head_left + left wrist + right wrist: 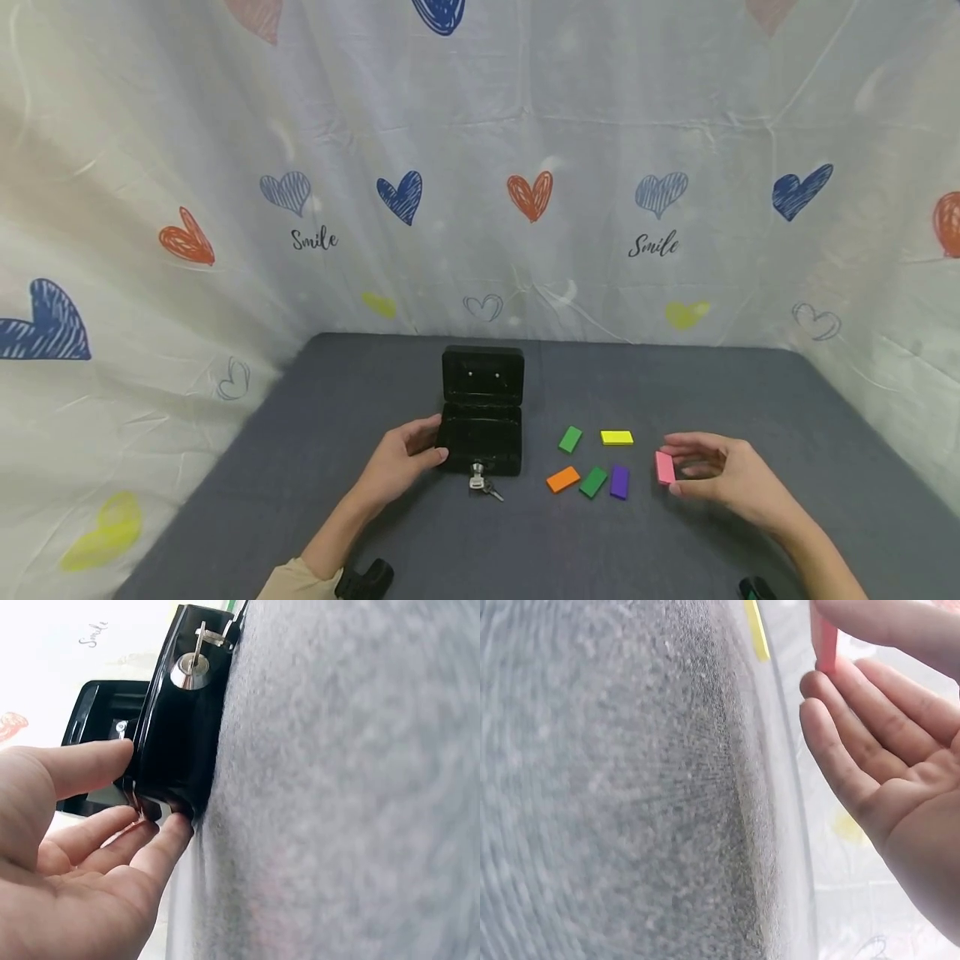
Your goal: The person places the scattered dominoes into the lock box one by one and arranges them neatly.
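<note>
Black box [482, 433] — lid open, key in lock, pink block [664, 467] — tilted on edge

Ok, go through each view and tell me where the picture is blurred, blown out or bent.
Head view: sharp, evenly lit, curtain bowed at the edges. Left wrist view: black box crisp, background blown white, table tipped upright. Right wrist view: grey cloth smeared, pink block soft.
</note>
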A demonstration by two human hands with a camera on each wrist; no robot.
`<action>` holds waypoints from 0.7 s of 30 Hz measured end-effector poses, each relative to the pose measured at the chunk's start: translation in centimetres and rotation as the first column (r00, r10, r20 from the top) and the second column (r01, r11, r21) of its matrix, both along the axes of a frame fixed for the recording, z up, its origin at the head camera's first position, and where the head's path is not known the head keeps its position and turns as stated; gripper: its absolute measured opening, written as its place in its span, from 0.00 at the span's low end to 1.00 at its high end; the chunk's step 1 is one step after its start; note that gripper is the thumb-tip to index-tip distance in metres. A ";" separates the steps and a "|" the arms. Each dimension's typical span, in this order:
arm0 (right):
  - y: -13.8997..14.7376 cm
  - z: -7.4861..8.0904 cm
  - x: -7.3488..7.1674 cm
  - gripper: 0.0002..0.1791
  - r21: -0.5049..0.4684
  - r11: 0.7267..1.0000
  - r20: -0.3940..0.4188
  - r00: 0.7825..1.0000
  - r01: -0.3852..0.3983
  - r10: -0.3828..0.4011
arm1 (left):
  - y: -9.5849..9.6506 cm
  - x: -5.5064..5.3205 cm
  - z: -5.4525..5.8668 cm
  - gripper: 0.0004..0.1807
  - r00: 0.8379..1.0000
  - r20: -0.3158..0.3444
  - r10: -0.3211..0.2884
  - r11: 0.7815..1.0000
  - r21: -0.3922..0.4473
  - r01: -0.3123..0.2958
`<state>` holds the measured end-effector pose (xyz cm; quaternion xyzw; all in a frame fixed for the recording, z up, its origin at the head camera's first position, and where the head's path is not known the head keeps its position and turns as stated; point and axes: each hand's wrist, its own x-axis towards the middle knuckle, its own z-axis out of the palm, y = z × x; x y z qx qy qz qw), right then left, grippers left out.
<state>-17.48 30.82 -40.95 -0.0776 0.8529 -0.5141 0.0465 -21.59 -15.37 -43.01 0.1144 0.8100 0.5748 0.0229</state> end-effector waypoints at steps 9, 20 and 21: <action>-0.1 0.2 0.4 0.39 -0.115 0.990 0.010 0.996 0.087 -0.086 | 0.4 0.1 0.0 0.30 1.000 0.005 0.017 0.999 -0.046 -0.017; -1.6 0.6 0.2 0.39 -0.134 0.987 -0.012 0.996 0.090 -0.092 | 0.2 0.1 0.1 0.29 1.000 0.010 0.017 0.999 -0.032 -0.017; -1.7 0.6 0.2 0.39 -0.135 0.987 -0.012 0.996 0.091 -0.094 | 0.2 0.1 0.1 0.29 1.000 0.008 0.015 0.999 -0.034 -0.015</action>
